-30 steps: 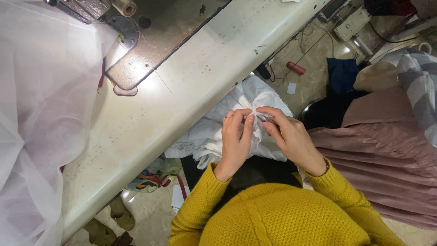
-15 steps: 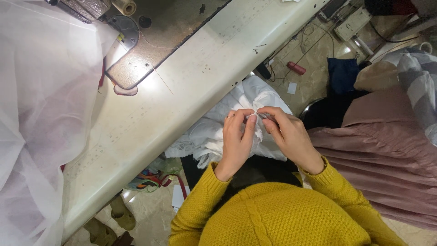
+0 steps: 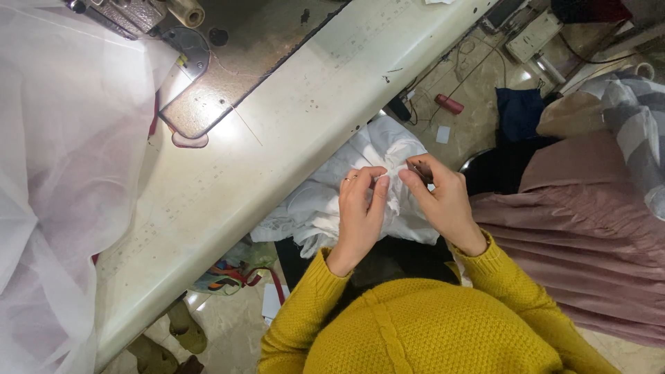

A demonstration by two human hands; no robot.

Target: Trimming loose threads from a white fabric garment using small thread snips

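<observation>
A long white sewing table (image 3: 291, 131) crosses a glossy, cluttered tiled floor (image 3: 478, 125), brightly lit from above.

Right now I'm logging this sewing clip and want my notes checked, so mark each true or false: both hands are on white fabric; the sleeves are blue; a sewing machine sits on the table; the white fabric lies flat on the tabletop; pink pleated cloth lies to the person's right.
1. Both the left hand and right hand pinch the white fabric: true.
2. The sleeves are blue: false, they are mustard yellow knit.
3. A sewing machine sits on the table: true.
4. The white fabric lies flat on the tabletop: false, it is bunched up off the table's edge, at the person's lap.
5. Pink pleated cloth lies to the right: true.
</observation>
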